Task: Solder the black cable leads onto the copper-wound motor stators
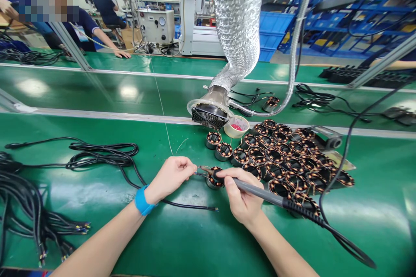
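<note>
My right hand (pixel 243 197) grips a soldering iron (pixel 256 189) like a pen, its tip pointing left. Close by, my left hand (pixel 172 175), with a blue band (pixel 143 201) on the wrist, pinches a thin wire (pixel 199 174) by the iron's tip. Under the tip stands a copper-wound motor stator (pixel 214 179), partly hidden by the iron. A fine strand (pixel 161 99) runs from above down to behind my left hand. Below the hands lies a black cable end (pixel 198 206) with stripped coloured leads.
Many stators (pixel 276 156) crowd the green bench at right. A fume duct (pixel 238 21) with a fan (pixel 209 114) hangs ahead, beside a small tub (pixel 236 127) of red material. Black cables (pixel 29 207) lie left. The iron's cord (pixel 346 151) loops at right. A co-worker's hand (pixel 122 53) rests across the bench.
</note>
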Available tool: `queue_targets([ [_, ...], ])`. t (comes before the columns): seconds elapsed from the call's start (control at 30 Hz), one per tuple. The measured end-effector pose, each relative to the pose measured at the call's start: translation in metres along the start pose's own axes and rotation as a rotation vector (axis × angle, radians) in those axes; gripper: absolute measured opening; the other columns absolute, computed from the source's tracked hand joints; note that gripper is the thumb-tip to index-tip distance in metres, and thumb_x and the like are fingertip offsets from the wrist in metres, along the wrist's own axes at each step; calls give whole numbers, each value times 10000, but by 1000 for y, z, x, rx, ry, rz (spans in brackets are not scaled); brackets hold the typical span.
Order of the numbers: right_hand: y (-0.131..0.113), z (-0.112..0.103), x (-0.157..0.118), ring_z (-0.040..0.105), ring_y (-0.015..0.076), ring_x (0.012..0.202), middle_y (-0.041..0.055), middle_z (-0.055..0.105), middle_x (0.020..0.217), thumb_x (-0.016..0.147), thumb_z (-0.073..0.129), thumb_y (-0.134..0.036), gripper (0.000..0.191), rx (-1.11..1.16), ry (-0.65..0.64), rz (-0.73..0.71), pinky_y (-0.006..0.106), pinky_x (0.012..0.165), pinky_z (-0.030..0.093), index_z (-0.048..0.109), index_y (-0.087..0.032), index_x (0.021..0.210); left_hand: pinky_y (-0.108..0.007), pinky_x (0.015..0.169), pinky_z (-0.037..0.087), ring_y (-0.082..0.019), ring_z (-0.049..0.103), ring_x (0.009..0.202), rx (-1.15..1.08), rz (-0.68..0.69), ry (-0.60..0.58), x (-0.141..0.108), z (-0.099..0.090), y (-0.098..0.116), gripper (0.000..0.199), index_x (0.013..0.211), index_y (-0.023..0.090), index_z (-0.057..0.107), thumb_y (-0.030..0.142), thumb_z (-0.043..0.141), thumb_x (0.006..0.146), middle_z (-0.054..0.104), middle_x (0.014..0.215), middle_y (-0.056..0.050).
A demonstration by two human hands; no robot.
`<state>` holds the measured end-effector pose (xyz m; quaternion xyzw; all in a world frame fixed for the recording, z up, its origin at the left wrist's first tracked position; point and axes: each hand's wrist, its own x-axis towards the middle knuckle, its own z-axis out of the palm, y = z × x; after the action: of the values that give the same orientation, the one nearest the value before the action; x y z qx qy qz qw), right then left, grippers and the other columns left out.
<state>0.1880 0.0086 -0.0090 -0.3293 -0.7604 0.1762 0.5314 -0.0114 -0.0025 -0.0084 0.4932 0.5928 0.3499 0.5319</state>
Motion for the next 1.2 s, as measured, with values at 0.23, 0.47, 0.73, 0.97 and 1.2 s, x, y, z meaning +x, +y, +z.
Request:
queue_targets([
  [0.23,4,-3,-7,710,173,648,14,738,754,911,515,-181,180,-11,59,46,305,581,537,685,-230,879,-208,429,220,-55,315,436,3,0,4,0,1,1,327,675,154,584,455,613,800,461,564,57],
  [0.47,5,-3,-9,704,172,637,11,734,755,912,520,-177,180,21,71,64,302,558,521,688,-235,885,-204,421,203,-54,305,443,2,8,2,1,1,1,332,687,152,587,463,613,799,454,563,55],
  [0.73,3,-2,-9,705,175,645,18,725,733,915,518,-189,181,6,68,78,301,568,522,690,-223,869,-207,425,203,-58,297,454,-1,28,11,2,1,1,332,695,153,594,468,611,801,452,573,52],
  [0.97,5,1,-6,697,156,637,-4,731,755,913,525,-188,178,-12,24,56,278,590,525,691,-236,870,-205,441,218,-57,305,460,-1,41,2,1,1,-1,318,695,154,593,449,602,815,455,576,55],
  [1.2,10,0,-13,721,199,703,29,741,814,942,488,-212,197,31,46,137,310,572,538,680,-241,909,-204,441,214,-58,317,465,-9,45,-3,1,1,0,284,698,150,592,404,595,825,460,580,51],
])
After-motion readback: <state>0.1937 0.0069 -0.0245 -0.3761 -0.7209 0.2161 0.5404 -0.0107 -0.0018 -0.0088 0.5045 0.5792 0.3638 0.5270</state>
